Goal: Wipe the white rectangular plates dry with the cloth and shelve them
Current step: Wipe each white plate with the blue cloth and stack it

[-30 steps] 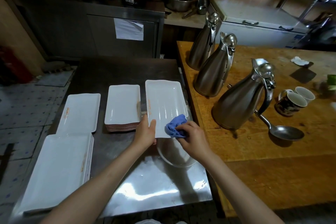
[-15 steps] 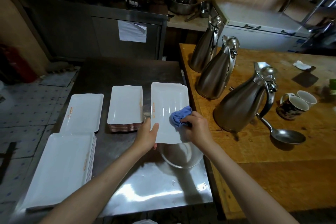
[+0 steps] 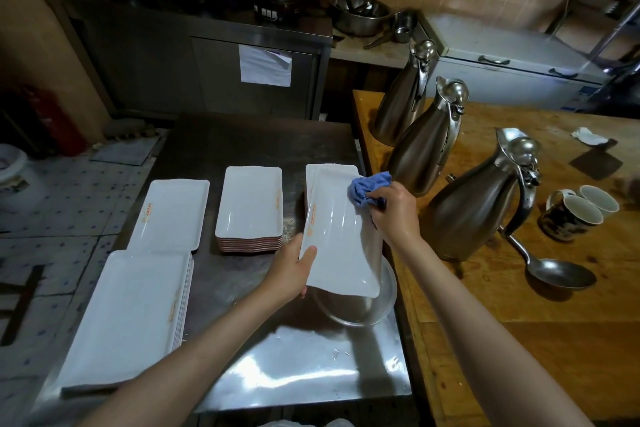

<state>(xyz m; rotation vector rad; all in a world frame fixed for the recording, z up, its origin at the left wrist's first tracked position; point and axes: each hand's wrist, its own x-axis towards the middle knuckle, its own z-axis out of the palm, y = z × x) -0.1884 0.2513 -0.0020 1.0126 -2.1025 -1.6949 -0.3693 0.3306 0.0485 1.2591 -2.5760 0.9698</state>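
Your left hand (image 3: 292, 269) grips the near left corner of a white rectangular plate (image 3: 341, 236), thumb lying on its upper face and fingers curled beneath, and holds it tilted above the steel table (image 3: 287, 371), its near end over a glass bowl (image 3: 360, 310). Your right hand (image 3: 394, 210) is closed round a bunched blue cloth (image 3: 369, 189) and presses it on the plate's far right part, close to the rim. The two hands are well apart, one at each end of the plate. You are in the wiping step: the cloth sits on the plate's face, and nothing is on its way to a shelf yet. Under the far end of the held plate another white plate (image 3: 309, 172) shows at the edge, so more seem to wait there. To the left stand a stack of smaller plates (image 3: 251, 206), a single flat plate (image 3: 171, 213) and a stack of large plates (image 3: 124, 319); which of these are dry I cannot tell. On the wooden table (image 3: 519, 340) at your right three steel jugs stand close, the nearest jug (image 3: 474, 204) just beside your wiping hand. For the next move, sweep the cloth down the remaining face and along the rims, likely turn the plate to reach its underside, and keep your left grip firm, since a wet glazed plate held by one corner may slip.
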